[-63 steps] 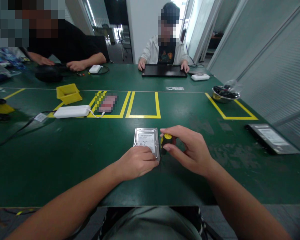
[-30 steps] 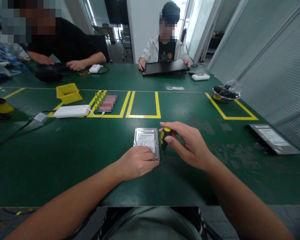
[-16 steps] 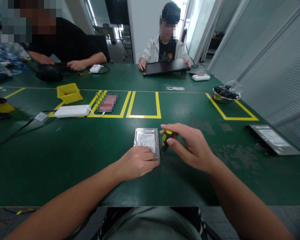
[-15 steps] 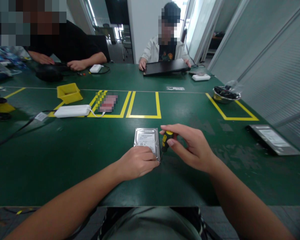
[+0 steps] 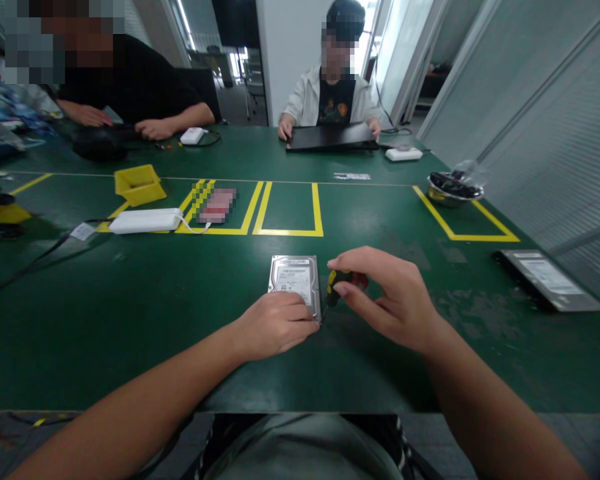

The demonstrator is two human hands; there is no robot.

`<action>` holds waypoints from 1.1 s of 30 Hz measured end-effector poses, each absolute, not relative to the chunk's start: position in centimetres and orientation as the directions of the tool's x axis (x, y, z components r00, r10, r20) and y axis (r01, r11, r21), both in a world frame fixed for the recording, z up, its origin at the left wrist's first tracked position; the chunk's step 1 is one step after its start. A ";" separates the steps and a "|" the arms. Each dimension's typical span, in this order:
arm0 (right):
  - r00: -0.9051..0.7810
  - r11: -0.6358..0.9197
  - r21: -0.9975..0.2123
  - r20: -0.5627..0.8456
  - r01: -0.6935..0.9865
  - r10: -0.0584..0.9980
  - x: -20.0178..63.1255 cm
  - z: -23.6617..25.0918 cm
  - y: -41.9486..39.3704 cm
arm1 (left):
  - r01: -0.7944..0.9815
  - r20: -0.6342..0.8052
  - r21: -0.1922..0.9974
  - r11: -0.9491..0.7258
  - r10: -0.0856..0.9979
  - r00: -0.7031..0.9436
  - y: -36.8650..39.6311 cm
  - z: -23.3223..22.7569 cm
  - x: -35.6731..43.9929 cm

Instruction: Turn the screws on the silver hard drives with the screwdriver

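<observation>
A silver hard drive (image 5: 294,272) with a white label lies flat on the green table in front of me. My left hand (image 5: 279,325) lies across its near half, fingers curled over it and gripping it near the right corner. In my right hand (image 5: 387,293) is a short black-and-yellow screwdriver (image 5: 334,288), held between thumb and fingers. Its handle leans to the right, and its thin shaft points down at the drive's near right corner. The exact spot where the tip touches is too small to make out.
A larger hard drive (image 5: 550,277) lies at the right. Beyond are a metal bowl (image 5: 453,193) of dark parts, a yellow bin (image 5: 139,185), a white power strip (image 5: 146,221) and a blurred-out phone (image 5: 218,205). Across the table, one person holds a black panel (image 5: 330,137); another sits at left.
My right hand has shifted slightly right, and the screwdriver's handle tilts further to the right. My left hand and the hard drive stay where they were.
</observation>
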State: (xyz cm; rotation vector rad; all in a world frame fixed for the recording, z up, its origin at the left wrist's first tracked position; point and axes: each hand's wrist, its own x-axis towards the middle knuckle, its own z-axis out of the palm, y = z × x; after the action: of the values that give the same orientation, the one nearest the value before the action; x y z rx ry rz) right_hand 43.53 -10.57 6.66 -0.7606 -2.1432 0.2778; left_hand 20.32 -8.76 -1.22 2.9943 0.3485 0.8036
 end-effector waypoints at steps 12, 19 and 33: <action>-0.486 0.814 -0.361 0.666 0.455 0.566 43.1 6.9 -11.5 | 0.219 0.524 0.063 -0.974 0.220 0.823 -8.7 -1.3 20.3; -0.474 0.811 -0.410 0.663 0.417 0.579 43.0 7.2 -11.8 | 0.235 0.520 0.095 -0.967 0.249 0.817 -8.7 -1.6 20.3; -0.450 0.812 -0.447 0.678 0.377 0.582 42.9 7.1 -12.2 | 0.260 0.522 0.100 -0.960 0.274 0.808 -8.9 -1.7 20.3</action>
State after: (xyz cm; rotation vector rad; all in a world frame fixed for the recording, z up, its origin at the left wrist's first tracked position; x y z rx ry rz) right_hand 42.86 -12.20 7.07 -0.7053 -2.0942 0.2890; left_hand 20.29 -8.87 -1.67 2.9643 0.4378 0.8614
